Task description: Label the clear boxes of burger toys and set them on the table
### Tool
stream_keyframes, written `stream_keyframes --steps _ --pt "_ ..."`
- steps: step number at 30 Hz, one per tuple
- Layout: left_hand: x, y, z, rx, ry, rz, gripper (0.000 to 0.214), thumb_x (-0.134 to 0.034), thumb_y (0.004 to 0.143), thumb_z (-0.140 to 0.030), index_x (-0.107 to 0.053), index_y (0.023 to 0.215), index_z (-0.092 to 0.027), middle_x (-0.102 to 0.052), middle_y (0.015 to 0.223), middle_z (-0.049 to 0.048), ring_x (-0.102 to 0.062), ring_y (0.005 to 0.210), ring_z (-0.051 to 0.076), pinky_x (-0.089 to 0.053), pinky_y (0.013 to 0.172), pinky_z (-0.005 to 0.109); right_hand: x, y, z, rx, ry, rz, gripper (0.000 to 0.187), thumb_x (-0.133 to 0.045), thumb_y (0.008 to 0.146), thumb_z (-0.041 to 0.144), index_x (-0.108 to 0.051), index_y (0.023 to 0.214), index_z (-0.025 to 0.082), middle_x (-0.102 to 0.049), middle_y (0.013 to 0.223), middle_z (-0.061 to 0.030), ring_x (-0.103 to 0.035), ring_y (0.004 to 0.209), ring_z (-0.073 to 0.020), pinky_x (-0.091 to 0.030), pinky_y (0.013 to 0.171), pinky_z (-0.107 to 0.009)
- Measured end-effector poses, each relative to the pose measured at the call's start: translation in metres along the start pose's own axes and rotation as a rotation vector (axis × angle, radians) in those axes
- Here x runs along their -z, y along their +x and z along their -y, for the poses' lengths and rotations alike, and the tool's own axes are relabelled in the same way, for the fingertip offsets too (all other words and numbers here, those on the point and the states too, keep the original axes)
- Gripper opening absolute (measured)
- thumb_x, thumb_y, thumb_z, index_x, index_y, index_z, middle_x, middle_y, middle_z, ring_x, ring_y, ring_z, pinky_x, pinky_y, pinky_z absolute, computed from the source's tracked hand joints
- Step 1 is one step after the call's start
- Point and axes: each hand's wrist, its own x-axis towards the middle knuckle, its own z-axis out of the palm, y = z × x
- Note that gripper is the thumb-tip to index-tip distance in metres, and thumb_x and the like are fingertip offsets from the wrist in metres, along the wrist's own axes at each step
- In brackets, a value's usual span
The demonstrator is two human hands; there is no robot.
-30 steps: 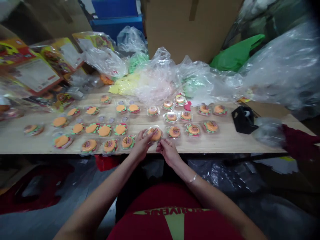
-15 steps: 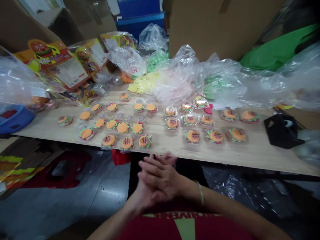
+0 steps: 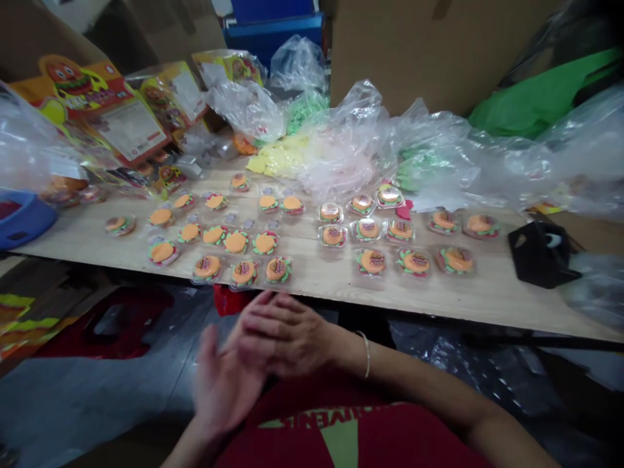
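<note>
In front of the table edge, my left hand has its palm turned up and thumb spread, slightly smeared by motion. Across its fingers rests my right hand, its fingers stretched flat; a bracelet circles that wrist. Nothing shows in either hand. Just beyond them on the table stand small burger-shaped pieces in clear plastic cases, such as a labelled burger nearest my fingers. Further right, another labelled burger sits in its case. On the left, several orange-topped burgers have no label on top.
Clear plastic bags with yellow, pink and green pieces line the table's back. Printed burger packages stand at back left, near a blue bin. A black tape dispenser stands right. A red stool is below the table.
My clasped hands have shifted left and loosened, with the left palm turning up and its thumb spreading. The view has shifted slightly. The burgers stand as before.
</note>
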Motion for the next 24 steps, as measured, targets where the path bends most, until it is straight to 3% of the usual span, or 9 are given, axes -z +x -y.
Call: stream_keyframes --steps 1,3,4,6,8,13,17,21,24 --pt "-0.001 0.006 -0.001 0.046 -0.089 -0.008 0.037 -0.043 0.088 -0.038 -0.065 0.111 -0.019 -0.069 0.107 0.0096 -0.060 0.109 0.022 -0.052 0.082 0.032 0.006 0.005 -0.016 -0.024 -0.069 -0.067 0.036 -0.051 0.088 0.035 -0.057 0.123 0.032 -0.054 0.135 -0.0018 -0.045 0.127 -0.0230 -0.026 0.112 -0.042" --pt "-0.006 0.025 0.007 0.218 -0.251 -0.097 0.031 -0.050 0.086 -0.031 -0.063 0.110 -0.017 -0.067 0.109 0.0119 -0.064 0.100 0.022 -0.052 0.081 0.032 0.017 0.020 -0.054 -0.303 -0.140 -0.317 0.031 -0.040 0.093 0.026 -0.059 0.117 0.024 -0.060 0.122 -0.0082 -0.050 0.118 -0.0218 -0.036 0.103 -0.039" --pt "-0.010 0.037 0.015 0.317 -0.316 -0.164 0.024 -0.053 0.085 -0.026 -0.063 0.104 -0.017 -0.068 0.104 0.0119 -0.065 0.093 0.020 -0.052 0.078 0.031 0.022 0.029 -0.072 -0.422 -0.142 -0.356 0.030 -0.037 0.094 0.025 -0.060 0.114 0.022 -0.060 0.118 -0.0090 -0.052 0.114 -0.0205 -0.038 0.100 -0.036" --pt "-0.019 0.061 0.033 0.443 -0.371 -0.286 0.012 -0.055 0.084 -0.021 -0.060 0.093 -0.015 -0.067 0.089 0.0088 -0.066 0.077 0.016 -0.050 0.070 0.027 0.025 0.044 -0.103 -0.533 -0.120 -0.329 0.026 -0.037 0.094 0.024 -0.063 0.097 0.019 -0.063 0.101 -0.0081 -0.056 0.098 -0.0185 -0.041 0.090 -0.032" --pt "-0.026 0.079 0.046 0.431 -0.388 -0.297 0.013 -0.055 0.085 -0.027 -0.057 0.092 -0.016 -0.065 0.085 0.0065 -0.065 0.072 0.014 -0.049 0.067 0.026 0.023 0.047 -0.118 -0.563 -0.095 -0.286 0.025 -0.041 0.092 0.024 -0.062 0.079 0.018 -0.062 0.082 -0.0047 -0.057 0.081 -0.0167 -0.043 0.079 -0.029" --pt "-0.033 0.086 0.056 0.381 -0.304 -0.190 0.031 -0.059 0.080 -0.046 -0.052 0.093 -0.018 -0.065 0.079 0.0014 -0.064 0.064 0.013 -0.046 0.060 0.023 0.012 0.004 -0.101 -0.632 -0.043 -0.329 0.021 -0.045 0.090 0.027 -0.057 0.075 0.019 -0.059 0.072 -0.0003 -0.054 0.070 -0.0141 -0.041 0.067 -0.025" --pt "-0.041 0.085 0.061 0.376 -0.196 -0.060 0.037 -0.070 0.070 -0.045 -0.050 0.086 -0.018 -0.067 0.074 0.0007 -0.064 0.056 0.012 -0.045 0.055 0.022 0.011 -0.033 -0.080 -0.705 0.002 -0.386 0.020 -0.048 0.089 0.036 -0.056 0.085 0.019 -0.060 0.075 -0.0010 -0.056 0.066 -0.0146 -0.044 0.060 -0.025" --pt "-0.060 0.093 0.064 0.345 -0.087 0.038 0.035 -0.073 0.067 -0.039 -0.053 0.085 -0.016 -0.062 0.055 -0.0002 -0.059 0.042 0.015 -0.040 0.043 0.022 0.017 -0.034 -0.063 -0.790 -0.314 -0.442 0.039 -0.062 0.078 0.041 -0.055 0.109 0.016 -0.057 0.104 -0.0123 -0.059 0.088 -0.0250 -0.049 0.075 -0.037" --pt "-0.067 0.103 0.058 0.247 -0.018 0.036 0.035 -0.074 0.066 -0.030 -0.057 0.093 -0.015 -0.058 0.052 -0.0032 -0.054 0.039 0.013 -0.037 0.043 0.022 0.027 -0.014 -0.057 -0.761 -0.586 -0.444 0.041 -0.062 0.078 0.035 -0.056 0.112 0.014 -0.051 0.119 -0.0203 -0.049 0.109 -0.0354 -0.043 0.089 -0.049"
